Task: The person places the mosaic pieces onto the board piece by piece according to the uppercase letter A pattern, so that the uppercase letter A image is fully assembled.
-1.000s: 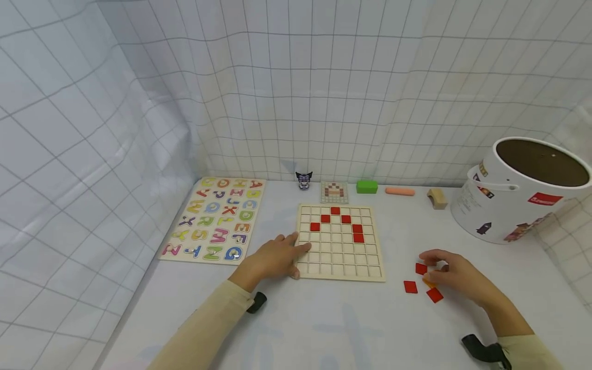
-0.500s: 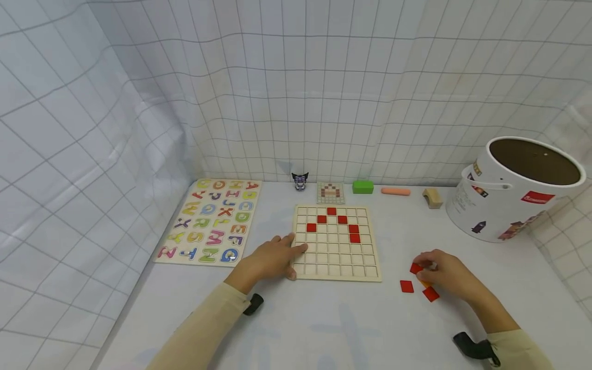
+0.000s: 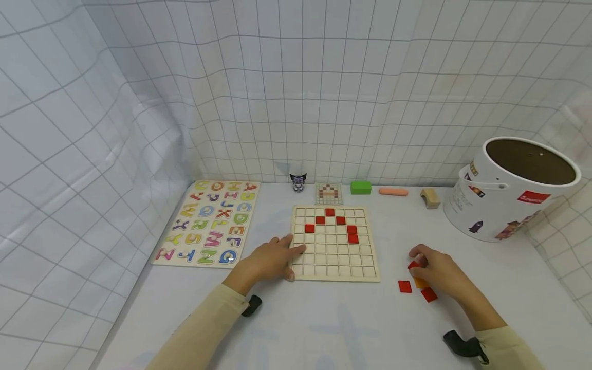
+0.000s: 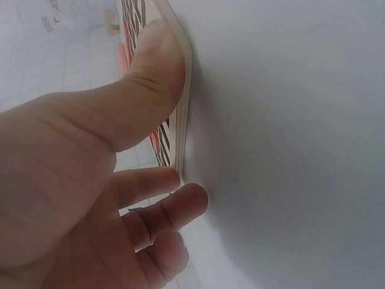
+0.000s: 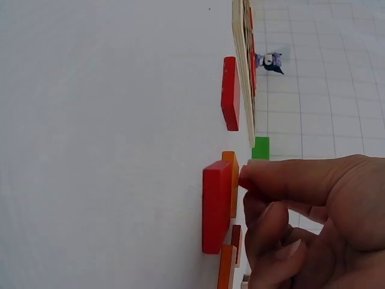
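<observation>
My left hand [image 3: 270, 259] rests at the left edge of a wooden grid board [image 3: 333, 272]. Its index finger lies over the board and its thumb is at the near corner, as the left wrist view also shows. Several red squares sit in the grid's upper part, forming a peak with a longer right side. Right of the board, my right hand [image 3: 437, 270] pinches a red tile [image 5: 243, 177] between thumb and finger, mostly covered by the fingers. Below it lie an orange tile [image 3: 421, 282], a red tile [image 3: 429, 294] and another red tile [image 3: 404, 287].
An alphabet puzzle board [image 3: 208, 223] lies at the left. Along the back stand a small figure [image 3: 298, 182], a pattern card [image 3: 329, 194], a green block [image 3: 361, 187], an orange-pink stick [image 3: 393, 191] and a wooden arch [image 3: 430, 198]. A white bucket [image 3: 499, 205] stands at right.
My right hand has closed on a red tile beside the orange one and shifted slightly left. My left hand stays at the board. The whole view has drifted a little.
</observation>
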`<state>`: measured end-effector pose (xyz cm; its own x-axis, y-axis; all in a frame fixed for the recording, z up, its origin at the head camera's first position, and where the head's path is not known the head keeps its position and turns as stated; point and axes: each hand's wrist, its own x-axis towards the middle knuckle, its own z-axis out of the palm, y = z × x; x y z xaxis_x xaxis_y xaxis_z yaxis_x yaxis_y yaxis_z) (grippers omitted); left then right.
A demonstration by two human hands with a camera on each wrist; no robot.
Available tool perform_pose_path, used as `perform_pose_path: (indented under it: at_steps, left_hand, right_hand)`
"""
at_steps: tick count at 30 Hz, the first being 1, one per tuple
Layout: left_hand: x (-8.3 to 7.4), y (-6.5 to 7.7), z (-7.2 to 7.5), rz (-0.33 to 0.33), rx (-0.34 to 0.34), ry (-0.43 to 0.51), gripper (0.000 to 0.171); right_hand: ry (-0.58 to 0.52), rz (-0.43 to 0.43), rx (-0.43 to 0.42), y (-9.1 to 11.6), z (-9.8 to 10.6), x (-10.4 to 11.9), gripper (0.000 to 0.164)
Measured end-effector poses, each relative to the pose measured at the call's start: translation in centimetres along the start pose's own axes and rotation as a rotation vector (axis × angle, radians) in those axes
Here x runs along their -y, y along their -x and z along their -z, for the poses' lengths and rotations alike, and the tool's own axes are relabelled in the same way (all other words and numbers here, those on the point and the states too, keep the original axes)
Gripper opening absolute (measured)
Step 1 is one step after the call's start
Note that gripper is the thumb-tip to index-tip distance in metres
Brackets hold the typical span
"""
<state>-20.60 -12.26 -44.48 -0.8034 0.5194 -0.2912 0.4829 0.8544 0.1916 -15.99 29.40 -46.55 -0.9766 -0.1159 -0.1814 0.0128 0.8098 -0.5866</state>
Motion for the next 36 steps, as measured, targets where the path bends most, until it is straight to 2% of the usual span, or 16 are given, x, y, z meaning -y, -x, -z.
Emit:
perform_pose_path:
  at_steps: [4, 11, 16, 23, 29, 36]
  left_hand:
    - [0.1, -0.1, -0.1, -0.001, 0.001, -0.003, 0.079]
    - [0.0, -0.1, 0.1, -0.001, -0.004, -0.001, 0.079]
    - [0.0, -0.1, 0.0, 0.008, 0.001, 0.004, 0.079]
    - [0.1, 0.2, -0.1, -0.007, -0.013, -0.008, 0.078]
    - [0.5, 0.6, -0.3, 0.004, -0.008, -0.006, 0.078]
    - [0.5, 0.4, -0.3, -0.019, -0.017, -0.012, 0.078]
  right_hand:
    - [-0.084, 0.006, -0.014, 0.2, 0.4, 0.0, 0.033]
    - [-0.322, 0.032, -0.011, 0.1, 1.2, -0.5, 0.048]
    - [-0.433, 0.057, -0.006, 0.2, 1.4, -0.3, 0.047]
    - [-0.457, 0.060, 0.019, -0.3, 1.0, 0.8, 0.049]
    - [-0.489, 0.067, -0.029, -1.6, 0.3, 2.6, 0.046]
    - [-0.479, 0.106, 0.024, -3.2, -0.6, 4.5, 0.043]
